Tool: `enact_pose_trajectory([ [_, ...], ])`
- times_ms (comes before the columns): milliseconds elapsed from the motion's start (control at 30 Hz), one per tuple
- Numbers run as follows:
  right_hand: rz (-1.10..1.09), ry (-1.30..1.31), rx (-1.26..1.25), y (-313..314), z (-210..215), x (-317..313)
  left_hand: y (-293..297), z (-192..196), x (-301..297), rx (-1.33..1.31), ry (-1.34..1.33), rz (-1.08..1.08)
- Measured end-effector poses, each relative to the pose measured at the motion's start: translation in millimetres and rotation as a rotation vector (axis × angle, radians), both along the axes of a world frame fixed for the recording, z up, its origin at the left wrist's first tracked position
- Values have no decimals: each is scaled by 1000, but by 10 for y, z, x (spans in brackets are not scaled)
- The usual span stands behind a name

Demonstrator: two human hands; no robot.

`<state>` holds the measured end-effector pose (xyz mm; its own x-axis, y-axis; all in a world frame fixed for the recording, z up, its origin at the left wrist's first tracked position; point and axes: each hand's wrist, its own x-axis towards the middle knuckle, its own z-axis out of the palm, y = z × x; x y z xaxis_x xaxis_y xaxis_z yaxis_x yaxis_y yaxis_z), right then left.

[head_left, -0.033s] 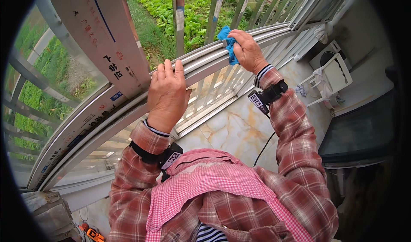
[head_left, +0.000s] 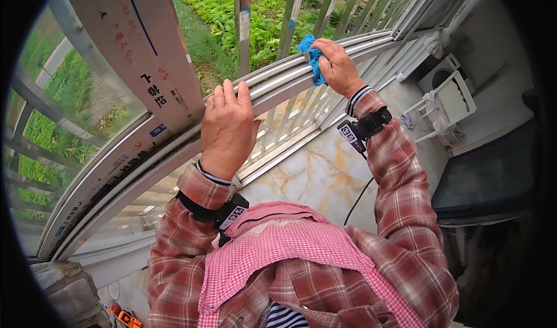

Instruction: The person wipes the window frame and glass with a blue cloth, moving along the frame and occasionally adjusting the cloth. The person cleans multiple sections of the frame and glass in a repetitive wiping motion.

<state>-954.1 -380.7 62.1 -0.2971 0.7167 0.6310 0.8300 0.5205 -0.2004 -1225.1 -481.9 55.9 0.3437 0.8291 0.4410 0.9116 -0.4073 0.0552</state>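
A white metal sliding-window frame with a grooved bottom track (head_left: 275, 79) curves across the view. On its inner edge rests my left hand (head_left: 227, 128), palm down, with its fingers stretched out and nothing in them. Farther right, my right hand (head_left: 339, 67) pinches a crumpled blue cloth (head_left: 318, 72) against the track. A small grey piece (head_left: 307, 56) shows at the cloth's left side; its kind is unclear. The fingertips of the right hand are partly hidden by the cloth.
A window sash with a printed protective film (head_left: 136, 43) stands left of my left hand. Metal bars (head_left: 243, 32) rise outside, before a green garden (head_left: 217, 14). On the right are a white chair (head_left: 455, 101), a washing machine (head_left: 444, 75) and a dark panel (head_left: 487, 174). An orange tool (head_left: 129, 319) lies lower left.
My right hand and the blue cloth have shifted very slightly to the right along the track. My left hand stays in place.
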Motion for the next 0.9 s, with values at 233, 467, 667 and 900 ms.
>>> enact_pose_trajectory([
  [233, 241, -27, 92, -323, -122, -779, 49, -59, 63, 30, -38, 16],
  [467, 374, 73, 160, -428, -112, -1151, 79, -104, 58, 95, -184, -6],
  [667, 279, 4, 126, -8, -83, -99, -33, 27, 131, 28, -97, 38],
  [900, 112, -23, 28, 628, -65, 1461, 194, 86, 799, 58, 33, 8],
])
